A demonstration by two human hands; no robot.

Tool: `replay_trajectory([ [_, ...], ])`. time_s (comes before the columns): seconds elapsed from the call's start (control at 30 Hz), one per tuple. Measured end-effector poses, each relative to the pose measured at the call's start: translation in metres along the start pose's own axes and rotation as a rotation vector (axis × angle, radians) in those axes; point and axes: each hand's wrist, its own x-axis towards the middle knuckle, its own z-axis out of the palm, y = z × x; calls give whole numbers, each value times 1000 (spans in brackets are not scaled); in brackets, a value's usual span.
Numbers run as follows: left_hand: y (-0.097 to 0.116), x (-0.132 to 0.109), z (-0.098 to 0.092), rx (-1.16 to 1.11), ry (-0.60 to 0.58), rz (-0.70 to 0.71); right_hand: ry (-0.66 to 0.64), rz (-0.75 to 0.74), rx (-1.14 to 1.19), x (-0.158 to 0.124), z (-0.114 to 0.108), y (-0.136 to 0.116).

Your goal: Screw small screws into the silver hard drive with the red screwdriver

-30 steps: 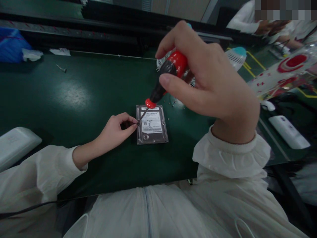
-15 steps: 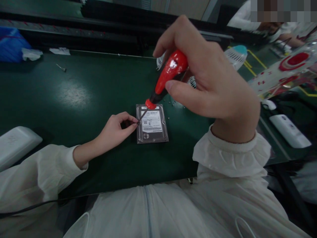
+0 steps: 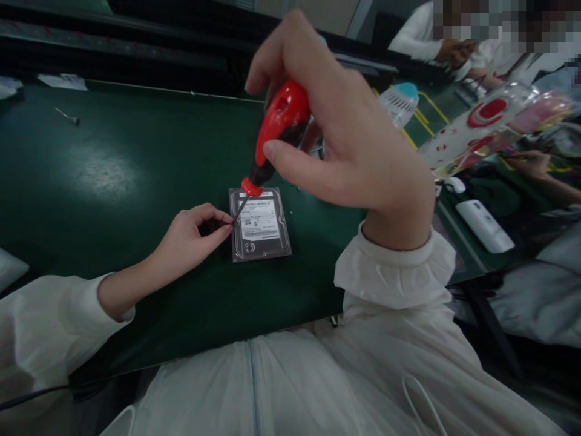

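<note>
A hard drive lies flat on the green table, its printed label facing up. My right hand is wrapped round the red and black handle of a screwdriver, which is tilted, its shaft pointing down at the drive's left edge. There my left hand pinches thumb and forefinger together, right at the screwdriver's tip. Whatever sits between those fingertips is too small to make out.
Loose small screws lie right of the drive. A thin metal piece and white paper are at the back left. To the right are a clear bottle and a white device. Co-workers' hands show beyond.
The whole view has shifted, so the drive and both hands appear further left. The screwdriver tip and my left fingertips stay at the drive's left edge.
</note>
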Motion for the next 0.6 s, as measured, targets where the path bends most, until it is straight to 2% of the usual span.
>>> replay_trajectory([
  [0.1, -1, 0, -1, 13, -8, 5, -42, 100, -117, 1, -1, -2],
  [0.2, -2, 0, 0, 10, -11, -5, -19, 82, -90, 1, -2, -1],
  [0.33, -1, 0, 0, 7, -3, -20, 87, -93, 44, -1, 3, 6],
  [0.4, -1, 0, 0, 16, -3, -19, 118, -107, 12, -1, 4, 7],
  [0.53, -1, 0, -1, 23, -4, -12, 89, 50, -76, -1, 2, 1],
  [0.6, -1, 0, -1, 16, 0, -13, 74, 69, -94, -2, 0, -1],
])
